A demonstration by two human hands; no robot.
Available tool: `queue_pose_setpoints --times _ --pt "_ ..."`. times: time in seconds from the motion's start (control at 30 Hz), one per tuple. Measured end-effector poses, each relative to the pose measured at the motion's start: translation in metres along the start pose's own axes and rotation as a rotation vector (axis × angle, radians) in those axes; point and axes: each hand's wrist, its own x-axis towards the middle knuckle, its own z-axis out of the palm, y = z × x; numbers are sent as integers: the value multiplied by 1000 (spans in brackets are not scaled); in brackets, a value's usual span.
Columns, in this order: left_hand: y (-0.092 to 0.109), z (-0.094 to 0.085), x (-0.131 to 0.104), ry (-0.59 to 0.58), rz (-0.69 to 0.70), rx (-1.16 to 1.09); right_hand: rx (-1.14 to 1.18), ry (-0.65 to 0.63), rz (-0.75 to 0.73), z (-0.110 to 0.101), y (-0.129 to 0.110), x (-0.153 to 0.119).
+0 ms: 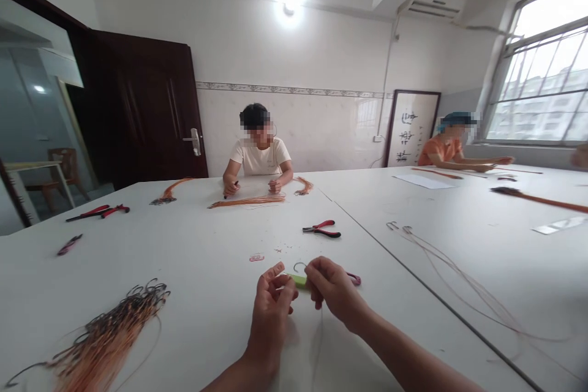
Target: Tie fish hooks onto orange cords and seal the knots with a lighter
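Observation:
My right hand (333, 288) is closed in a pinch on a fish hook (299, 267), whose curved bend sticks out past the fingertips toward the left. A thin line (321, 331) hangs down below that hand. My left hand (274, 303) is close by, thumb and fingers brought together; what they hold, if anything, is too small to make out. Between the two hands shows a bright green piece (298, 280), partly covered by fingers. Behind my right hand, a purple handle end (355, 279) lies on the table.
A bundle of hooks on orange lines (124, 324) lies front left. Pliers with red and black handles (323, 229) lie ahead, more pliers (98, 212) far left. Loose hooked lines (454, 269) are at right. One person (260, 156) sits opposite, another (443, 150) at far right.

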Motion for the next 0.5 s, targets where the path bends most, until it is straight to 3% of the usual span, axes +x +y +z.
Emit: queue_pose_setpoints --times 0.13,0.23,0.4,0.5 --pt "-2 -2 2 -24 18 71 120 213 -126 -15 -25 10" --pt "-3 -4 4 -50 33 116 142 375 -212 -39 -54 5" --pt "-4 -6 3 -78 52 140 114 586 -386 -101 -122 -34" --pt "-4 -7 2 -71 57 150 -100 739 -564 -144 -166 -69"
